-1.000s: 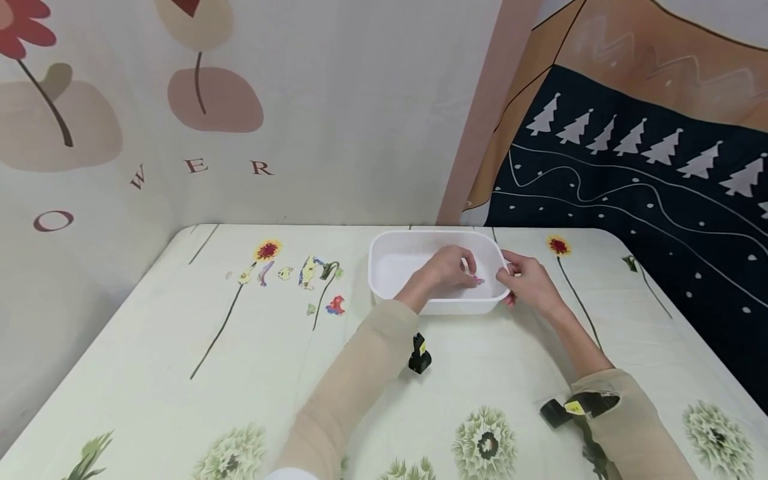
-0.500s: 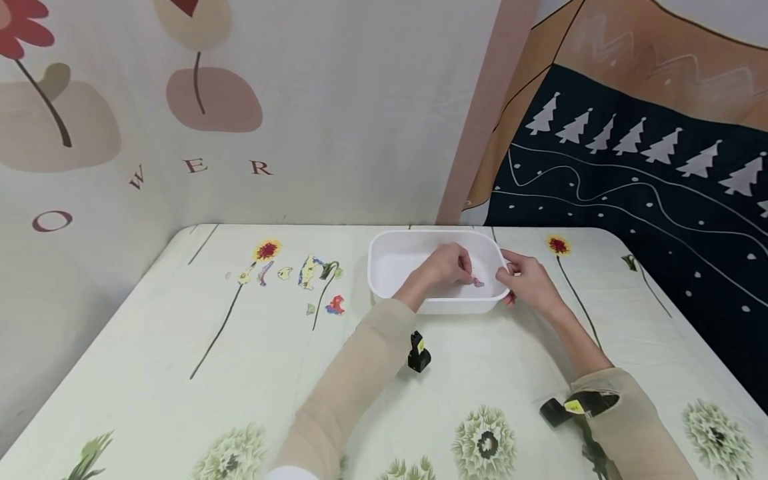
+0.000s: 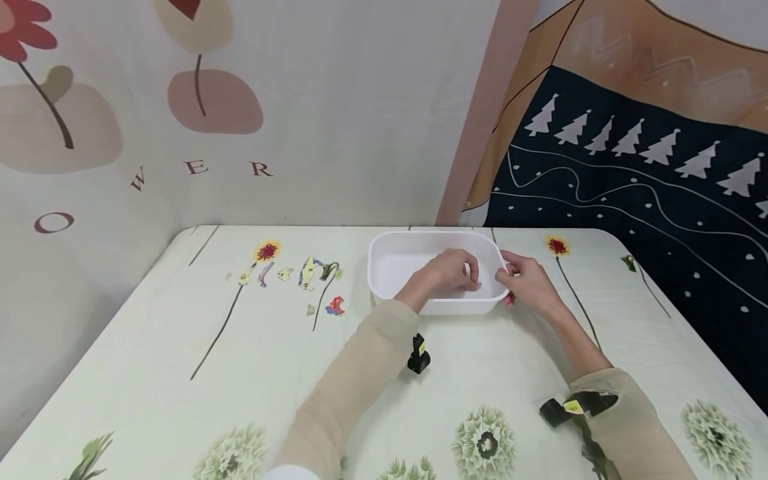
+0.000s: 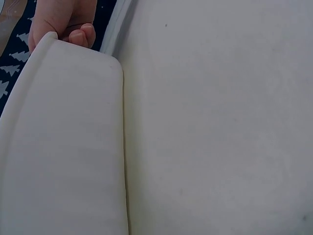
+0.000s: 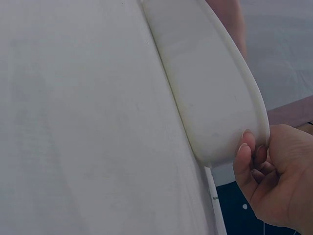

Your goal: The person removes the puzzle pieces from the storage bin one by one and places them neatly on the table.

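A white plastic tub stands towards the back of the table. My left hand reaches inside it, thumb and forefinger bent together low over the tub's floor. A speck of a small flat piece shows at those fingertips; the fingers hide most of it. With thumb and fingers, my right hand grips the tub's right end at the rim. The right wrist view shows that right hand at the corner, fingers curled under the rim. In the left wrist view the tub's outer wall fills the left side.
Left of the tub lie several small flat colourful pieces, among them a red-and-blue piece and a yellow-and-blue piece. A flower-printed cloth covers the table. Curtain walls rise behind it.
The left fingertips move slightly about the pinkish piece in the tub; it showed beside them before and is now mostly covered. The right hand keeps its grip, and the tub stays put.
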Demonstrator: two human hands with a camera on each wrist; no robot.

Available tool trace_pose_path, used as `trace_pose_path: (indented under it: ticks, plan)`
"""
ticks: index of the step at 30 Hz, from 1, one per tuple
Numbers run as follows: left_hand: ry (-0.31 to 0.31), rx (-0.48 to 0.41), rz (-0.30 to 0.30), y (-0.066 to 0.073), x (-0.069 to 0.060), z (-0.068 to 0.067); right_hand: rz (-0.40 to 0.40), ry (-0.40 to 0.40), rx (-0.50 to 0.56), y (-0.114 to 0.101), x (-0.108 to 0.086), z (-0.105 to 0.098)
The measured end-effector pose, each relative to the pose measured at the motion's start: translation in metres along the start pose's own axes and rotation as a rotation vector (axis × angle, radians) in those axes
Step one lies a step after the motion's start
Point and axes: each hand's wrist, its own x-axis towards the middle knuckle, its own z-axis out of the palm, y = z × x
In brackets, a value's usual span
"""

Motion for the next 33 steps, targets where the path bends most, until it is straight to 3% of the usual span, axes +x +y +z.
trace_pose_path:
  ticks: [8,14,18,33]
  plan:
    - [0.08,-0.178,-0.027,-0.003,-0.003,-0.005,0.011,-0.004,-0.01,-0.001,0.0,0.001]
    - [0.17,-0.26,0.032,-0.009,-0.008,-0.012,0.011,-0.01,-0.003,-0.002,-0.001,0.0]
    - [0.217,-0.325,0.061,-0.014,-0.016,-0.018,0.015,-0.009,-0.002,-0.002,-0.001,0.0]
    - [0.315,-0.57,0.062,-0.031,-0.057,-0.044,0.005,0.0,-0.025,-0.005,-0.003,0.001]
